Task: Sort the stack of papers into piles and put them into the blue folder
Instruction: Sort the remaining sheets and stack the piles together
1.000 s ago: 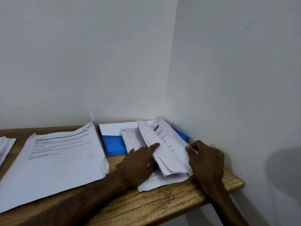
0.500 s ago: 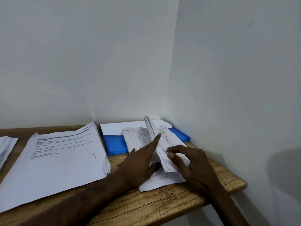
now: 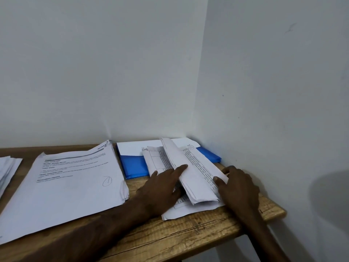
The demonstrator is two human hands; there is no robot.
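Looks about midway. One big sorted pile (image 3: 71, 186) lies left of the blue folder (image 3: 134, 167), with another pile (image 3: 7, 171) further left at the frame edge. A white sheet (image 3: 136, 148) shows at the folder's far end, in it or on it, hard to say. The stack of papers (image 3: 196, 178) overlaps the folder's right half. The left hand (image 3: 160, 186) lies spread on the stack, forefinger pressing a raised wad. The right hand (image 3: 238, 188) sits at the stack's right edge, thumb on top; can't tell if it's pinching. It's a wooden counter (image 3: 188, 239) in a bare white corner.

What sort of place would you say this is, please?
Probably a plain office or study corner: a wooden desk against bare white walls, holding printed paper piles and a blue folder.
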